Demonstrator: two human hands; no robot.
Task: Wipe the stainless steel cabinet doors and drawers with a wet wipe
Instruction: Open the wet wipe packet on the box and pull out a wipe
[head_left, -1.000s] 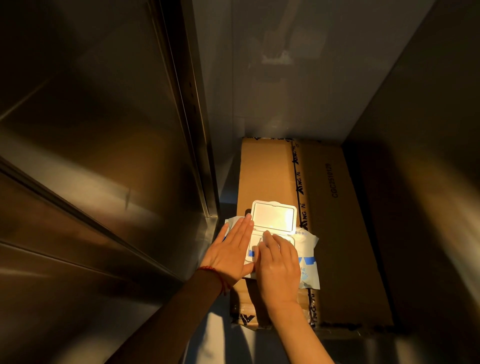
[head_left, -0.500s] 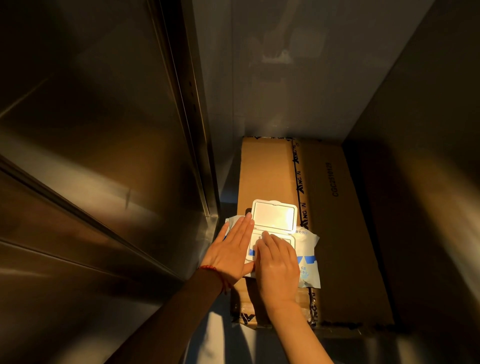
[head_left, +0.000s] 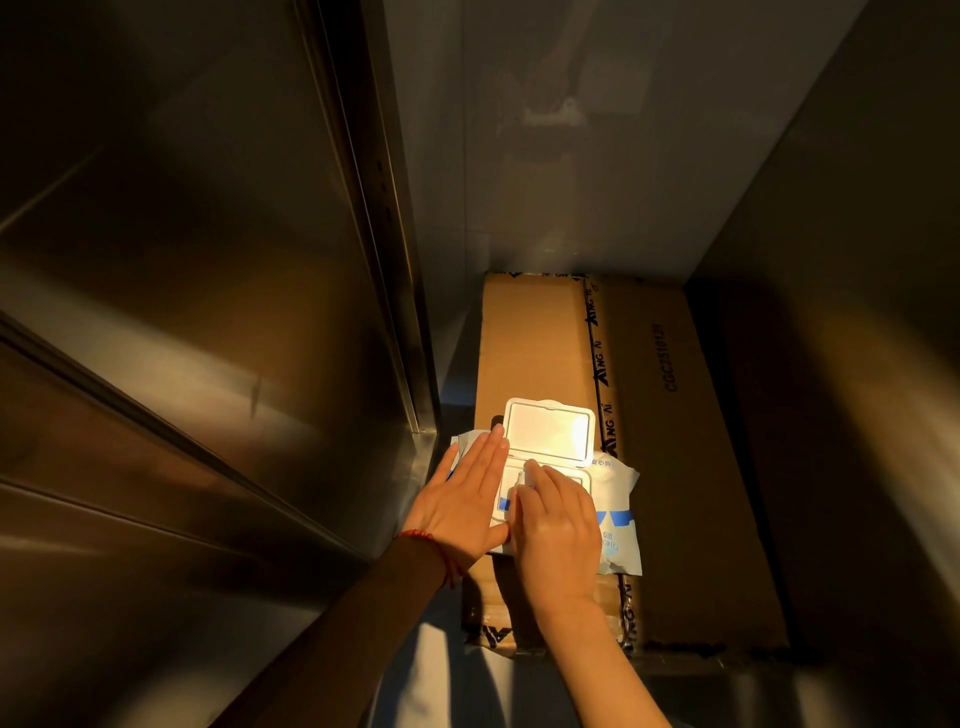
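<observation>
A white and blue wet wipe pack (head_left: 619, 501) lies on a cardboard box (head_left: 685, 467), with its white flip lid (head_left: 550, 428) standing open. My left hand (head_left: 462, 501) rests flat, fingers straight, on the pack's left side and holds it down. My right hand (head_left: 558, 535) covers the opening with curled fingers that pinch a small white bit of wet wipe (head_left: 527, 467) at their tips. The stainless steel cabinet door (head_left: 182, 312) fills the left of the view, with a horizontal seam across it.
A vertical steel door edge (head_left: 395, 291) runs down just left of the pack. A pale steel back wall (head_left: 571, 156) rises behind the box and a dark panel (head_left: 857, 389) stands on the right. A red cord circles my left wrist (head_left: 426, 540).
My right hand's fingers have curled tighter over the pack's opening and a white bit of wipe now shows at their tips. My left hand stays flat in place.
</observation>
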